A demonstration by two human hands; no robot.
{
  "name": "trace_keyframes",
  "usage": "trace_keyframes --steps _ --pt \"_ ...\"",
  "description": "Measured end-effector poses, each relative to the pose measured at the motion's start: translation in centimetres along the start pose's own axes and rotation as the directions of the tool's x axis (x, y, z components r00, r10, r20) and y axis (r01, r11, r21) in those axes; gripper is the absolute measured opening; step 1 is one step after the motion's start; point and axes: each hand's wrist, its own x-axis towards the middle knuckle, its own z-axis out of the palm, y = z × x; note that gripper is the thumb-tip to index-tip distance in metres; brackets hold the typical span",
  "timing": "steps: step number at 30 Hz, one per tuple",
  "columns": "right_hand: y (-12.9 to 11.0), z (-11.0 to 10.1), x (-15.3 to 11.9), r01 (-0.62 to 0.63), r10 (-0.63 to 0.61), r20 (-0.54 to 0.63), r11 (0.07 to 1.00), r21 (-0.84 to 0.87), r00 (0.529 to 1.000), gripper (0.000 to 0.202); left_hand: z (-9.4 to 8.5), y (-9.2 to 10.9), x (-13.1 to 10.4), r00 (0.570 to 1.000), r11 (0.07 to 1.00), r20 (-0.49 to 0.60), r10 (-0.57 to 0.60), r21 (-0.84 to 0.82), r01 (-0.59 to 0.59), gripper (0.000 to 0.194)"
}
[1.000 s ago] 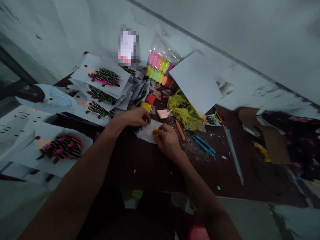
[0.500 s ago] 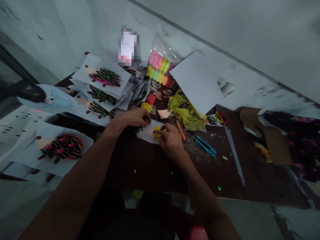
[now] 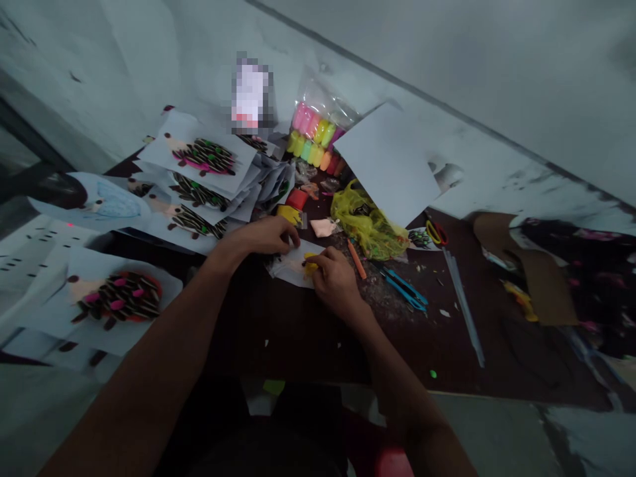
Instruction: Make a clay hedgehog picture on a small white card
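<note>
A small white sheet of paper (image 3: 288, 271) lies on the dark table, bearing a pale shape and a patch of yellow clay (image 3: 310, 265). At the paper's upper left edge rests my left hand (image 3: 271, 233), its fingers curled down and the tips partly hidden. My right hand (image 3: 335, 275) is over the paper's right side, thumb and forefinger pinched together at the yellow clay. A tiny dark piece shows by those fingertips, too small to name. Just beyond the paper sits a pale pink lump of clay (image 3: 324, 228) on its wrapper.
Finished hedgehog pictures (image 3: 203, 156) are stacked at left, more (image 3: 116, 298) nearer me. Behind stand bagged clay packs (image 3: 315, 136), a yellow plastic bag (image 3: 368, 222) and a leaning white sheet (image 3: 387, 165). To the right lie an orange stick (image 3: 356, 260), blue cutter (image 3: 405, 289) and scissors (image 3: 437, 233).
The view has shifted very slightly. Both hands stay at the same paper, with only a small movement of the right fingers at the yellow clay.
</note>
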Motion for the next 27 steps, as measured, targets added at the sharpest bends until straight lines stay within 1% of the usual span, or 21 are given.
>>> trace_keyframes --steps 3,7,13,16,18,22,27 --pt "0.0 0.1 0.1 0.007 -0.007 0.009 1.0 0.018 1.0 0.034 0.0 0.2 -0.1 1.0 1.0 0.02 0.005 0.005 -0.005 0.048" --pt "-0.1 0.1 0.1 0.008 -0.009 0.02 0.999 0.032 1.0 0.033 -0.1 0.6 -0.2 0.998 0.997 0.059 -0.027 0.067 0.023 0.051" --pt "0.0 0.2 0.1 0.012 -0.013 0.016 0.997 0.075 1.0 0.034 -0.2 1.6 -0.6 0.994 0.99 0.085 -0.066 0.132 0.055 0.051" --pt "0.0 0.2 0.2 0.009 -0.01 0.011 0.996 0.092 1.0 0.035 -0.3 2.1 -0.9 0.995 0.991 0.088 -0.054 0.126 0.043 0.049" --pt "0.1 0.3 0.2 0.009 -0.01 0.009 0.995 0.098 1.0 0.035 -0.3 2.4 -1.1 0.996 0.992 0.072 -0.044 0.119 0.035 0.046" --pt "0.0 0.2 0.2 0.01 -0.012 0.014 0.995 0.103 1.0 0.034 -0.2 2.5 -1.2 0.997 0.994 0.059 -0.053 0.103 0.047 0.043" --pt "-0.2 0.1 0.1 0.008 -0.01 0.017 0.993 0.118 1.0 0.032 -0.2 2.3 -0.9 0.994 0.989 0.086 -0.065 0.138 0.053 0.047"
